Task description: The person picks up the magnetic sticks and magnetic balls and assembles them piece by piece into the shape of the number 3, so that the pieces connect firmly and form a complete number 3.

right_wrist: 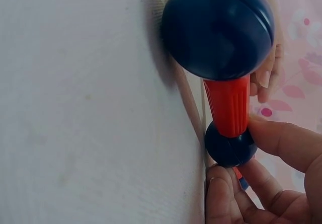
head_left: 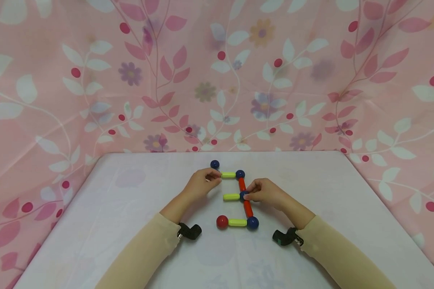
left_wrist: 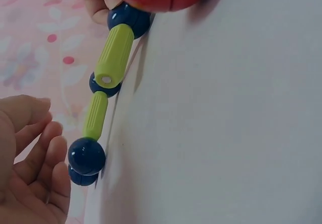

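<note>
Several magnetic sticks and balls form a branching shape on the table. My right hand (head_left: 265,193) grips the middle blue ball (right_wrist: 229,146) between thumb and fingers. From that ball one yellow-green stick (head_left: 231,197) points left with a free end, and red sticks (right_wrist: 229,105) run to both sides. My left hand (head_left: 201,184) is beside the far yellow-green stick (left_wrist: 95,116). Its fingers are loosely bent and hold nothing in the left wrist view, close to the blue ball (left_wrist: 86,156) at that stick's end. Another blue ball (head_left: 215,164) lies just past this one.
Nearest me, a red ball (head_left: 222,222), a yellow-green stick (head_left: 237,222) and a corner blue ball (head_left: 252,222) make the lower arm of the shape. A white cloth covers the table (head_left: 94,224). Behind it hangs a pink floral curtain (head_left: 217,80).
</note>
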`<action>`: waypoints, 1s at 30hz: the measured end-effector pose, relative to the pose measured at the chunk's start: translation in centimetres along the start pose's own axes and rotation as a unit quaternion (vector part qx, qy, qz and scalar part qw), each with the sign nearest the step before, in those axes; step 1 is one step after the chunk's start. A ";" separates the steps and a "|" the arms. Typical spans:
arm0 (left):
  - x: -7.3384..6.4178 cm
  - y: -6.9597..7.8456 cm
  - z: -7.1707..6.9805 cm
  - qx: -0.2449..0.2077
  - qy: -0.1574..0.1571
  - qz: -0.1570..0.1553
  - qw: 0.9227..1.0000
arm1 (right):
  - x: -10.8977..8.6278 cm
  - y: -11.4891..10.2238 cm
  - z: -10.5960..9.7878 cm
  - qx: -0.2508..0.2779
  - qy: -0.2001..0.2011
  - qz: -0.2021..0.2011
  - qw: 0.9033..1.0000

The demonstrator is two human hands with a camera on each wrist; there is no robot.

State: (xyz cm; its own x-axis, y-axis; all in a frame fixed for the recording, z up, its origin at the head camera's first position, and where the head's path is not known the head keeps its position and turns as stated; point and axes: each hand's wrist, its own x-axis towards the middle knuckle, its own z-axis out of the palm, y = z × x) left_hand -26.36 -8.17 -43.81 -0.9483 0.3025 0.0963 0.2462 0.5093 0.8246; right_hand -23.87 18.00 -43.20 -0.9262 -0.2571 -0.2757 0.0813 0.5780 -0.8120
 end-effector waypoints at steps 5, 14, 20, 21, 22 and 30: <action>1.2 -0.3 -0.1 -0.018 0.060 -0.002 0.998 | -0.1 0.0 0.0 0.003 -0.001 -0.003 1.000; 3.2 -1.3 0.4 -0.027 0.112 -0.048 0.992 | -0.1 -0.1 0.0 0.008 0.000 0.005 1.000; 4.6 -2.1 0.6 -0.038 0.126 -0.074 0.989 | 0.0 -0.1 0.1 0.007 0.002 0.009 1.000; 4.8 -2.3 0.7 -0.040 0.126 -0.077 0.988 | 0.0 -0.1 0.1 0.007 0.001 0.008 1.000; 5.0 -2.4 0.7 -0.044 0.126 -0.081 0.988 | 0.0 -0.1 0.1 0.008 0.001 0.008 1.000; 6.1 -2.5 1.1 -0.047 0.129 -0.104 0.985 | 0.0 -0.1 -0.1 0.004 -0.001 0.004 1.000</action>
State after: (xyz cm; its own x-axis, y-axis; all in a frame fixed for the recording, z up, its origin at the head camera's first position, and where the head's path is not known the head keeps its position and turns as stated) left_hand -32.52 -6.69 -45.91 -0.9985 -0.0218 0.0493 0.0339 0.4582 0.8882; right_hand -23.88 18.02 -43.12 -0.9247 -0.2545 -0.2830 0.0913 0.5737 -0.8140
